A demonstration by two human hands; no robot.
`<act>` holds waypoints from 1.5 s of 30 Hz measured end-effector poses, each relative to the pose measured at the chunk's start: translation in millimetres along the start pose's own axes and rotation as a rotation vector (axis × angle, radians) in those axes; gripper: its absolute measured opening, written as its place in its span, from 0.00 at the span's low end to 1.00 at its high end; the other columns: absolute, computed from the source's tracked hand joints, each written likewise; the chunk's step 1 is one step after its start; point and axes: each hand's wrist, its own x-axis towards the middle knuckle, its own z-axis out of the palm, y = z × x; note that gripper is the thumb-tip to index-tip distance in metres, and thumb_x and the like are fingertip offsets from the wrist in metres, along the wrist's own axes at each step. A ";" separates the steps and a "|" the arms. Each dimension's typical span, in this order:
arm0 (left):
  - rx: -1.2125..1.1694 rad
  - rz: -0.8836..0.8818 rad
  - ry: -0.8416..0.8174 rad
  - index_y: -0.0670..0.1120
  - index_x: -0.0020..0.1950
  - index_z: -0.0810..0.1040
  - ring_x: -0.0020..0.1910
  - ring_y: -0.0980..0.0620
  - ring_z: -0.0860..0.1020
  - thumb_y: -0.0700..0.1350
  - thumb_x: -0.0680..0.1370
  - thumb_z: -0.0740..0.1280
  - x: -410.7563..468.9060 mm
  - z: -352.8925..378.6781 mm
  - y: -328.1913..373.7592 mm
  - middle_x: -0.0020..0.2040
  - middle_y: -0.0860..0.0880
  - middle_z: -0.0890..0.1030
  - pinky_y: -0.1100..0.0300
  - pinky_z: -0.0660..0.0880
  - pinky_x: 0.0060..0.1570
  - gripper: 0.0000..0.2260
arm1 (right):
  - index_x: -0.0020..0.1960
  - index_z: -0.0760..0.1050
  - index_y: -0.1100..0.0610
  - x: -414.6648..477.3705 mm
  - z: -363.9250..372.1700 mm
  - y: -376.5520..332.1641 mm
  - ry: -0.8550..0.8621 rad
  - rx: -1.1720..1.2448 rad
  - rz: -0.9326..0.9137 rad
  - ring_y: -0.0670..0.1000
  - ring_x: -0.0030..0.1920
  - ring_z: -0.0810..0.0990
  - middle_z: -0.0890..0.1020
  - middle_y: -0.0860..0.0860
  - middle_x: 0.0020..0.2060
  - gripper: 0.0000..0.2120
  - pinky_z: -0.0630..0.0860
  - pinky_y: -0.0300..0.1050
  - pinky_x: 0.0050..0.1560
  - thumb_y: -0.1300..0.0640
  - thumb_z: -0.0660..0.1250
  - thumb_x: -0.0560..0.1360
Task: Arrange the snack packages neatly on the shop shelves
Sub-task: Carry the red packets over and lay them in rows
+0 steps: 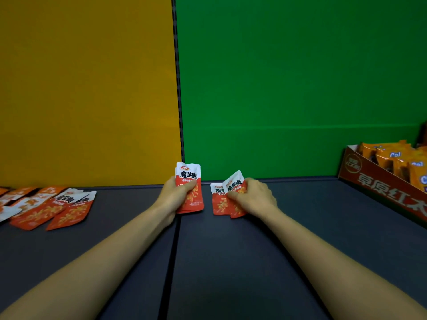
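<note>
A yellow back panel point(85, 88) meets a green one point(300, 84) above the dark, perhaps grey, shelf point(231, 262).

Loose red-and-white foil snack packets point(53, 207) are lying far left on the dark flat shelf point(231, 262); a brown cardboard display box point(379, 188) of orange bags point(397, 160) is sitting far right.

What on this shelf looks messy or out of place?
The red snack packets at far left lie flat, fanned and overlapping crookedly. The cardboard box of orange bags sits at an angle on the right.
</note>
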 end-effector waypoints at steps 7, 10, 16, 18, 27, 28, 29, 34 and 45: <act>-0.019 -0.030 -0.015 0.44 0.57 0.72 0.34 0.54 0.78 0.42 0.77 0.65 -2.7 1.3 1.0 0.39 0.48 0.80 0.63 0.75 0.29 0.09 | 0.58 0.71 0.59 16.7 -24.2 23.4 0.060 0.124 0.105 0.60 0.59 0.76 0.78 0.58 0.58 0.21 0.72 0.51 0.59 0.46 0.65 0.73; -0.022 -0.047 -0.026 0.44 0.57 0.72 0.33 0.54 0.79 0.42 0.77 0.64 -4.4 1.8 1.6 0.38 0.48 0.81 0.64 0.75 0.27 0.09 | 0.59 0.70 0.61 17.0 -19.6 27.8 -0.044 -0.079 0.125 0.60 0.61 0.74 0.77 0.59 0.60 0.19 0.68 0.50 0.60 0.48 0.59 0.76; -0.042 -0.079 -0.054 0.43 0.53 0.72 0.24 0.57 0.79 0.41 0.76 0.62 -7.5 0.6 3.4 0.36 0.47 0.80 0.66 0.75 0.24 0.06 | 0.58 0.74 0.59 10.9 -17.9 21.6 -0.002 -0.247 0.068 0.60 0.60 0.75 0.78 0.59 0.59 0.21 0.69 0.49 0.56 0.44 0.60 0.74; -0.050 -0.080 -0.067 0.44 0.52 0.72 0.26 0.56 0.79 0.41 0.77 0.63 -8.7 1.1 4.1 0.36 0.48 0.80 0.64 0.76 0.27 0.05 | 0.58 0.74 0.59 8.1 -18.7 22.1 0.020 -0.307 0.056 0.60 0.60 0.75 0.78 0.58 0.59 0.22 0.70 0.49 0.56 0.43 0.59 0.74; -0.077 -0.021 -0.166 0.43 0.58 0.73 0.33 0.55 0.83 0.40 0.75 0.68 -22.5 6.2 7.5 0.44 0.47 0.83 0.64 0.79 0.31 0.13 | 0.52 0.79 0.56 -1.3 -23.5 6.8 0.121 -0.037 -0.288 0.54 0.53 0.76 0.79 0.53 0.50 0.21 0.70 0.48 0.53 0.42 0.56 0.78; -0.070 -0.011 -0.179 0.43 0.60 0.73 0.35 0.55 0.83 0.41 0.74 0.69 -24.7 6.3 7.6 0.46 0.46 0.83 0.64 0.79 0.32 0.15 | 0.50 0.80 0.55 -4.0 -22.5 1.4 0.074 0.061 -0.302 0.53 0.51 0.77 0.80 0.51 0.47 0.21 0.70 0.47 0.51 0.41 0.56 0.77; -0.060 -0.002 -0.184 0.43 0.60 0.73 0.36 0.55 0.83 0.41 0.73 0.71 -27.3 6.6 8.1 0.47 0.46 0.83 0.64 0.79 0.33 0.17 | 0.48 0.81 0.55 -6.9 -21.4 -3.7 0.030 0.147 -0.307 0.51 0.49 0.77 0.80 0.50 0.44 0.21 0.71 0.46 0.49 0.41 0.57 0.77; -0.068 0.071 -0.155 0.46 0.56 0.74 0.36 0.56 0.83 0.38 0.69 0.74 -37.8 9.8 9.5 0.46 0.48 0.83 0.66 0.79 0.32 0.18 | 0.38 0.77 0.52 -15.1 -14.2 -10.7 -0.108 0.394 -0.257 0.44 0.35 0.73 0.80 0.49 0.35 0.10 0.68 0.37 0.37 0.47 0.68 0.73; -0.045 -0.076 -0.077 0.47 0.42 0.70 0.19 0.58 0.77 0.43 0.79 0.58 -50.0 9.3 19.1 0.33 0.47 0.77 0.69 0.72 0.19 0.06 | 0.53 0.79 0.55 24.0 -65.1 53.3 0.255 0.156 0.152 0.59 0.57 0.77 0.81 0.57 0.54 0.11 0.71 0.47 0.55 0.54 0.60 0.77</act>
